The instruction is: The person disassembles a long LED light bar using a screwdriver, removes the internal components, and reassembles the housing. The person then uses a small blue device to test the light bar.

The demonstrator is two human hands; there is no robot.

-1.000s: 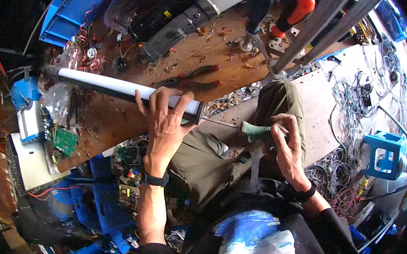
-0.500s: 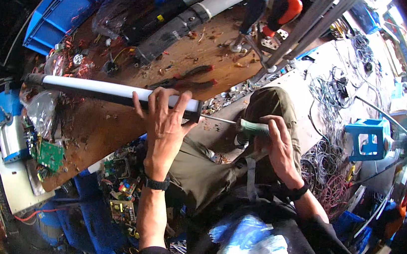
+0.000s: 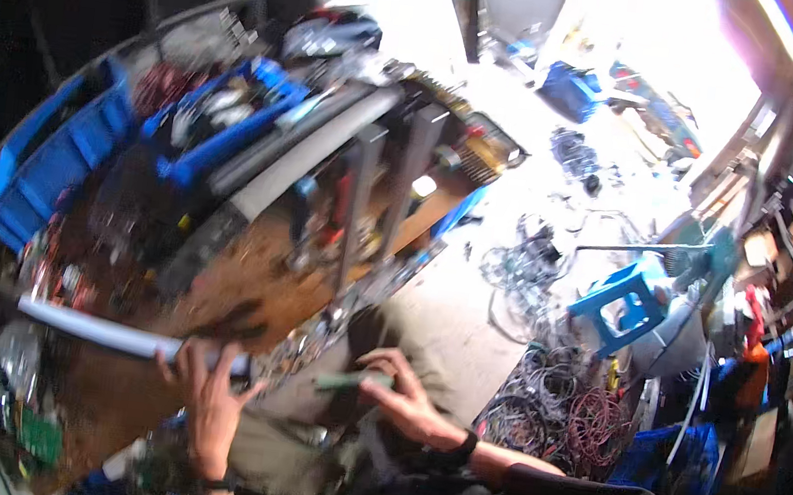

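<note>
My left hand (image 3: 211, 402) is closed around one end of a long white tube-like bar (image 3: 104, 327) with dark edging, which stretches leftward over the wooden bench. In my right hand (image 3: 403, 403) is a screwdriver (image 3: 340, 379), gripped by its pale green handle and pointing left toward the held end of the bar. Blur hides the shaft, so I cannot tell whether its tip touches the bar. My legs in olive trousers lie beneath both hands.
On the bench (image 3: 263, 257) lie grey and black tubes (image 3: 315, 145) and scattered scraps, beside upright metal posts (image 3: 411, 176). Blue crates (image 3: 64, 161) stand at the far left. To the right are a blue stool (image 3: 622, 307) and tangled cables (image 3: 591, 426). A green circuit board (image 3: 39, 437) sits lower left.
The view has swung up and to the right, bringing in more of the bright floor. Both hands and the bar appear lower and further left. Both hands keep their holds.
</note>
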